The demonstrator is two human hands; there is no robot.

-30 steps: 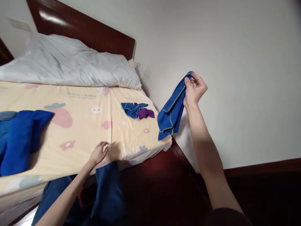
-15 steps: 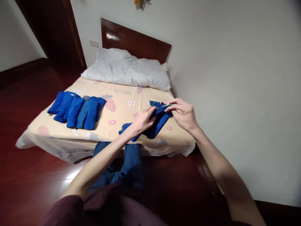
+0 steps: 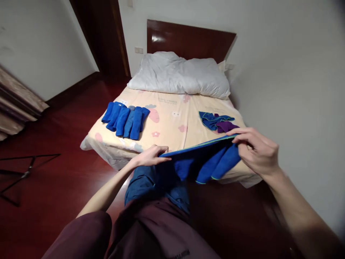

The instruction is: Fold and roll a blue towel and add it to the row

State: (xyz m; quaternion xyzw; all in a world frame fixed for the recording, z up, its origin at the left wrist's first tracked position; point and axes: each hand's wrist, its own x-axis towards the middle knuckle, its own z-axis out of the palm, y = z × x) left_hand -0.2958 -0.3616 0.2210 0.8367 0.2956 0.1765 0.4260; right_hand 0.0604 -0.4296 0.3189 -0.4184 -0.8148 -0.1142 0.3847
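Observation:
A blue towel (image 3: 210,162) with green edging hangs stretched between my two hands, in front of the bed's near edge. My left hand (image 3: 152,155) pinches one end of its upper edge. At the other end, my right hand (image 3: 256,149) grips the edge, held a little higher. Just beyond the towel, crumpled blue and purple cloths (image 3: 226,126) lie on the right side of the bed. Several rolled blue towels (image 3: 122,120) lie side by side on the left of the bed.
A patterned sheet (image 3: 172,126) covers the bed. The grey-white quilt (image 3: 178,75) is bunched against the dark wooden headboard (image 3: 188,39). A black metal stand (image 3: 28,169) is on the red floor at left, near a curtain (image 3: 16,100). A wall runs along the right.
My hands have moved apart and toward me, pulling the bunched towel out into a stretched edge. It has come away from the crumpled cloths. The view has turned left.

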